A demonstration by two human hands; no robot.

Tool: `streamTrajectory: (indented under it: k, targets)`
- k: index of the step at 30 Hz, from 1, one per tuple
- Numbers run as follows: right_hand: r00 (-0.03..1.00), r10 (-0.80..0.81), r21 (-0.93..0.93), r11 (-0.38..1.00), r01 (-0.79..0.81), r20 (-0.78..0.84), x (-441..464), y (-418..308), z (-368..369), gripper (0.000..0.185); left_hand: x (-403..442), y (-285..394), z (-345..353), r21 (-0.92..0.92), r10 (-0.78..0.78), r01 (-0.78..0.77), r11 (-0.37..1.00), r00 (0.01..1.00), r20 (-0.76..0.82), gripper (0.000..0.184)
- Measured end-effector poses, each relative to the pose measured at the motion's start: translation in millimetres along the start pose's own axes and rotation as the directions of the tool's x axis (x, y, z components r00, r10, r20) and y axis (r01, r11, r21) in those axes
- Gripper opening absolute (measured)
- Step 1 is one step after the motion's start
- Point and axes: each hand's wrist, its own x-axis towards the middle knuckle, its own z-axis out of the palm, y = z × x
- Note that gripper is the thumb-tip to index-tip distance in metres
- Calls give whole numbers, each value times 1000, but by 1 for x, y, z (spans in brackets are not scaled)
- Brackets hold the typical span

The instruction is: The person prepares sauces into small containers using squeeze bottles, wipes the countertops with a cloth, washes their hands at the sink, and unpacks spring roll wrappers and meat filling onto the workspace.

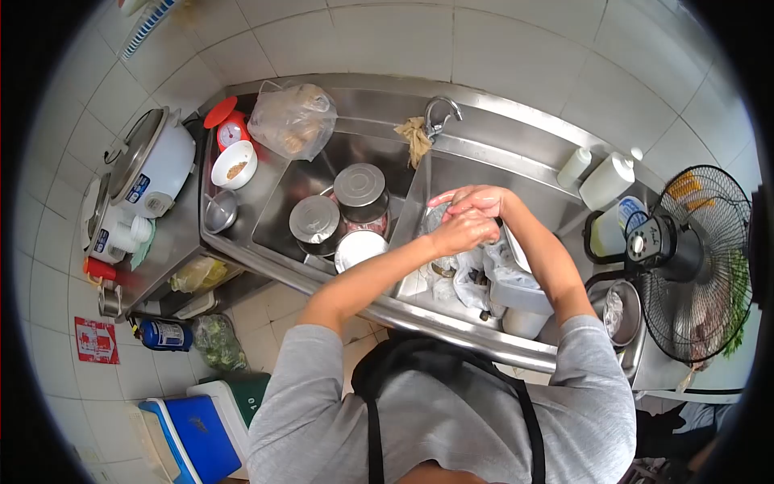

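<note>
My right hand (477,198) is over the right basin of the steel sink (504,179), its fingers stretched toward the left, and it looks wet. My left hand (468,231) is right against it, fingers curled in; whether anything is inside them is hidden. Below both hands, in the basin, lie crumpled clear plastic bags (470,282). A white plastic tub (524,310) stands beside the bags, under my right forearm. Behind the hands rises the faucet (442,113), with a tan cloth (415,141) hanging next to it.
Two lidded metal pots (360,185) and a white bowl (360,248) occupy the left basin. A tied plastic bag (294,121), red scale (232,129) and rice cookers (153,165) are left. Pump bottles (606,179) and a black fan (697,258) stand right.
</note>
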Motion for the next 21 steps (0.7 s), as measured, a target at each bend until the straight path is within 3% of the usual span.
streamTrajectory:
  k: [2,4,9,11,13,14,15,16,17,19,20,21]
  targets:
    - [989,146,-168,975,-146,-14,10,16,-3,44,-11,-9,22,-34,143,-139,990,981,131,7]
    - [946,314,-241,915,-323,-75,31,37,-7,38,-33,-24,54,35,107,-121,992,955,276,9]
    - [821,333,-247,842,-481,-463,67,69,7,12,-50,-4,46,289,-90,-78,954,847,524,36]
    - [741,313,-215,826,-521,-594,74,73,13,18,-44,11,28,380,-164,-132,915,739,653,48]
    - [629,287,-178,802,-570,-722,84,69,18,28,-47,8,31,355,-195,-52,933,758,623,53]
    - [589,149,-293,755,-586,-794,87,71,23,31,-48,7,31,346,-207,-26,938,759,618,51]
    - [681,-54,-578,579,-575,-730,94,83,10,32,-50,8,31,337,-220,1,942,758,614,50]
    - [774,-218,-792,326,-516,-594,105,107,-21,34,-48,13,29,335,-289,80,939,709,643,46]
    - [859,-320,-910,27,-415,-401,110,122,-39,35,-51,13,33,322,-274,76,944,723,634,43]
    - [660,-468,-795,187,-577,-589,110,130,-31,35,-63,4,49,307,-252,70,949,754,606,37]
    - [544,-522,-732,268,-626,-657,112,135,-23,34,-68,-3,63,296,-239,48,954,718,654,34]
    - [657,-514,-808,131,-575,-551,105,127,-7,32,-72,-12,79,294,-236,32,955,683,691,31]
